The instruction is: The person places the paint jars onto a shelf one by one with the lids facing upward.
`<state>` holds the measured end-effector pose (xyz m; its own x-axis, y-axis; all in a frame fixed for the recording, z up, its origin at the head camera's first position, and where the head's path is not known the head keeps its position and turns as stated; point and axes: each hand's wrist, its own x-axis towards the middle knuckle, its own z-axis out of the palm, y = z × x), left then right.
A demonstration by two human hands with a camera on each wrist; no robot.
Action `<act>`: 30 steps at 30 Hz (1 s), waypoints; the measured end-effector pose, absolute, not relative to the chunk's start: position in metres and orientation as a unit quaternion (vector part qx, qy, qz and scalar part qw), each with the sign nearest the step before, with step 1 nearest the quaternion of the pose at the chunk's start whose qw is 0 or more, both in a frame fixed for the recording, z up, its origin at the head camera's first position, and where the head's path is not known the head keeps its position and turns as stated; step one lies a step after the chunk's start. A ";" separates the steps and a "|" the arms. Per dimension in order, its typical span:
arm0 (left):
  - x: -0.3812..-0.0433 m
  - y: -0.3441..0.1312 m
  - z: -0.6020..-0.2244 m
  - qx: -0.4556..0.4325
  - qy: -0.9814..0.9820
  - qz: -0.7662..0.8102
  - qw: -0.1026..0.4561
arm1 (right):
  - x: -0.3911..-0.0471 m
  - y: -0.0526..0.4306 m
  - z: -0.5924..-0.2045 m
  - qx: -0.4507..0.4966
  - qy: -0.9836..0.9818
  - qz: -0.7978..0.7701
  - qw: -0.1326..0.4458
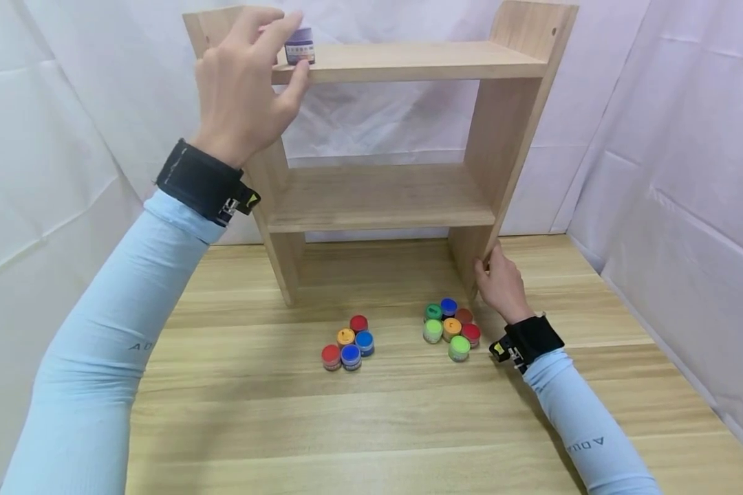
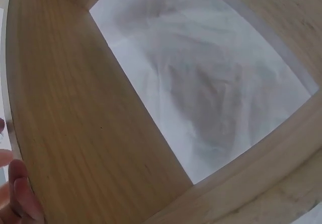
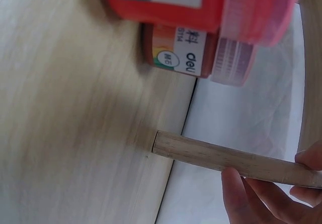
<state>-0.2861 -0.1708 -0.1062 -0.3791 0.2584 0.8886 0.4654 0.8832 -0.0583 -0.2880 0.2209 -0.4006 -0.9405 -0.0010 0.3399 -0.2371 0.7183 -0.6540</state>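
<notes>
The surface [image 1: 347, 433] is of pale wood grain, with long stripes going from side to side, and a soft shadow lies on its left part. White cloth [image 1: 687, 137], creased and with fold lines, hangs behind and on both sides like walls. At the back of the surface stands a wooden shelf [image 1: 378, 196] – upright, open, with the cloth visible through it.

The purple jar [image 1: 300, 47] is on the top board of this shelf, toward its left end; the left hand [image 1: 244, 89] holds it between thumb and finger, near the front edge. The right hand [image 1: 503, 285] grips the right side panel low down, close to the surface.

In front of the shelf, two groups of small jars stand upright on the surface: five jars [image 1: 347, 338] in red, orange and blue near the middle, and seven jars [image 1: 451, 327] – greens, blue, brown, orange, red – just beside the right hand.
</notes>
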 end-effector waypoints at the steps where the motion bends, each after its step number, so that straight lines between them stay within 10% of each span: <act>1: -0.285 -0.172 -0.108 -0.218 -0.819 -0.110 0.519 | -0.288 0.220 -0.401 0.065 -0.913 0.370 0.160; 12: -0.260 -0.171 -0.184 -0.282 -0.694 -0.332 0.574 | -0.285 0.214 -0.395 0.066 -0.914 0.371 0.153; 30: -0.265 -0.159 -0.332 -0.356 -0.853 -0.277 0.261 | -0.285 0.215 -0.392 0.062 -0.913 0.378 0.142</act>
